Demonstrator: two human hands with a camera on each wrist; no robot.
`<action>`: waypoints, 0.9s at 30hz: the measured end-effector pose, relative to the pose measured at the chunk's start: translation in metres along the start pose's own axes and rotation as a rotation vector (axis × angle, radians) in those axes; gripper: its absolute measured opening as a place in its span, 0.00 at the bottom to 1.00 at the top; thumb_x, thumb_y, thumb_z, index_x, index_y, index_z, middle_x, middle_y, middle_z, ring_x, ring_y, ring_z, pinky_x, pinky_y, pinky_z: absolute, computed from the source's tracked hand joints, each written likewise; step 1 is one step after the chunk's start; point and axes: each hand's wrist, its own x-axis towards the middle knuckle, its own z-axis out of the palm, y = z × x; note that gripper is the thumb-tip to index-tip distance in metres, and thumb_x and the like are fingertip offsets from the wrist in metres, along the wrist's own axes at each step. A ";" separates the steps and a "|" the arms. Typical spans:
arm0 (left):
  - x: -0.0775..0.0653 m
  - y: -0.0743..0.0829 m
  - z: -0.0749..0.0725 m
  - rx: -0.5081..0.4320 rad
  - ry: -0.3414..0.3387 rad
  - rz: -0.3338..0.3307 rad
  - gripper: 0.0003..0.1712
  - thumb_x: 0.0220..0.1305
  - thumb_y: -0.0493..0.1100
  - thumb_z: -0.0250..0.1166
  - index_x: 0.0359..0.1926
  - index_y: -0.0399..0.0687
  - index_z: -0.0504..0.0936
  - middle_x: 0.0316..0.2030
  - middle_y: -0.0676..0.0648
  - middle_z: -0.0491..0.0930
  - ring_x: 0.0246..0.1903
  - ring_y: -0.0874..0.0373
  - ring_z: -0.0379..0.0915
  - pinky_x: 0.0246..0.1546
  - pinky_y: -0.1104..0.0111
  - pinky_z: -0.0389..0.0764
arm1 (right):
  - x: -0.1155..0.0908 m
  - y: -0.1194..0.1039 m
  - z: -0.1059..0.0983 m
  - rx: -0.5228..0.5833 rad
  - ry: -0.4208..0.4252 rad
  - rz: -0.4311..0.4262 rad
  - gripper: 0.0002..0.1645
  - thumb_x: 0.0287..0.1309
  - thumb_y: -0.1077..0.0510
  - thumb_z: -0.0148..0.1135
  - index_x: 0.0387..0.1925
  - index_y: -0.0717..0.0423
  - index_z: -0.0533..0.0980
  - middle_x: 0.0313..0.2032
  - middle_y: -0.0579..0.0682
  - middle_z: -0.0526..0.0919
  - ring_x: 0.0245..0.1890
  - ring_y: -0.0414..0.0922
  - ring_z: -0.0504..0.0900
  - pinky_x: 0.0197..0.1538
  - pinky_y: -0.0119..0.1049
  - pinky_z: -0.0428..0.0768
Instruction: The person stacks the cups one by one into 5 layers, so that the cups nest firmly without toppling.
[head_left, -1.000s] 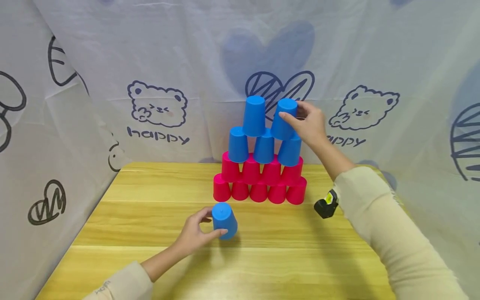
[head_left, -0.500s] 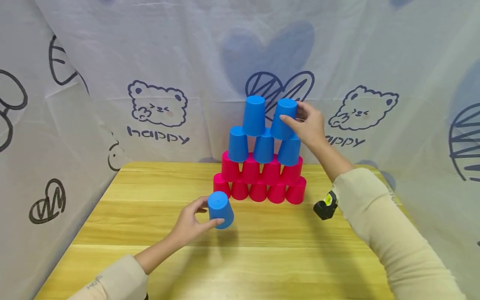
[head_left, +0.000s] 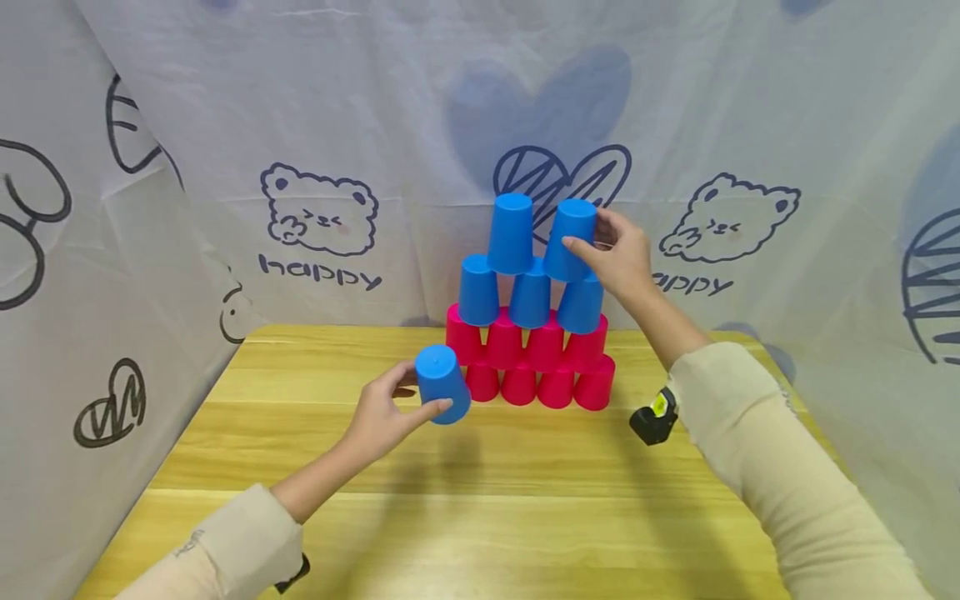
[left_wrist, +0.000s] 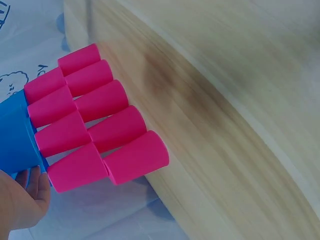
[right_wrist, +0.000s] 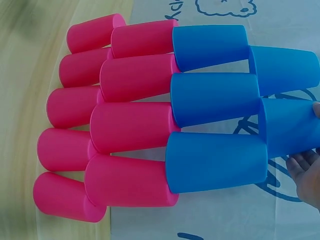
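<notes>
My left hand [head_left: 381, 423] grips an upside-down blue cup [head_left: 441, 385], thumb on its near side, holding it above the table in front of the pyramid's left end. The left wrist view shows this blue cup [left_wrist: 15, 137] only in part. My right hand [head_left: 624, 252] holds the right-hand blue cup [head_left: 572, 240] of the top row, which sits on the row below. Beside that stands the other top blue cup [head_left: 512, 233]. Under these lie a row of blue cups [head_left: 531, 296] and two rows of pink cups [head_left: 519, 386]. The lifted cup hides the lowest row's left end.
The pyramid stands toward the back of the wooden table [head_left: 315, 467]. A patterned white cloth [head_left: 420, 108] hangs close behind it and along both sides. A black and yellow device [head_left: 655, 417] shows below the right sleeve [head_left: 750, 433].
My left hand has raised the blue cup away from me, up toward the pyramid's left end. The right hand keeps its hold on the top-row cup and has hardly moved.
</notes>
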 end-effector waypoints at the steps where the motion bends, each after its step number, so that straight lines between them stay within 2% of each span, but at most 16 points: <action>1: 0.001 0.000 0.000 0.001 -0.001 -0.007 0.30 0.50 0.43 0.71 0.54 0.40 0.73 0.46 0.41 0.81 0.45 0.49 0.77 0.45 0.58 0.80 | 0.000 0.000 0.000 0.001 0.000 0.000 0.37 0.57 0.52 0.62 0.65 0.60 0.62 0.60 0.61 0.71 0.60 0.56 0.71 0.63 0.48 0.70; 10: 0.012 0.013 -0.001 0.001 -0.004 -0.015 0.30 0.50 0.44 0.71 0.54 0.40 0.74 0.47 0.40 0.80 0.46 0.48 0.77 0.47 0.57 0.80 | -0.002 0.004 0.000 -0.018 -0.008 0.009 0.38 0.58 0.50 0.61 0.65 0.60 0.61 0.60 0.61 0.71 0.60 0.56 0.71 0.63 0.47 0.70; 21: 0.029 0.038 -0.009 0.034 0.018 0.070 0.30 0.50 0.44 0.71 0.54 0.39 0.74 0.46 0.40 0.81 0.45 0.48 0.77 0.46 0.57 0.80 | -0.004 0.004 0.000 -0.010 0.003 0.020 0.39 0.57 0.48 0.61 0.65 0.59 0.61 0.61 0.60 0.71 0.60 0.56 0.71 0.63 0.47 0.70; 27: 0.035 0.051 -0.011 0.033 0.006 0.086 0.30 0.51 0.45 0.70 0.55 0.40 0.73 0.47 0.41 0.80 0.45 0.49 0.78 0.47 0.57 0.80 | -0.004 0.005 -0.001 -0.012 -0.001 0.027 0.39 0.56 0.48 0.62 0.65 0.59 0.62 0.60 0.60 0.72 0.60 0.56 0.72 0.63 0.47 0.70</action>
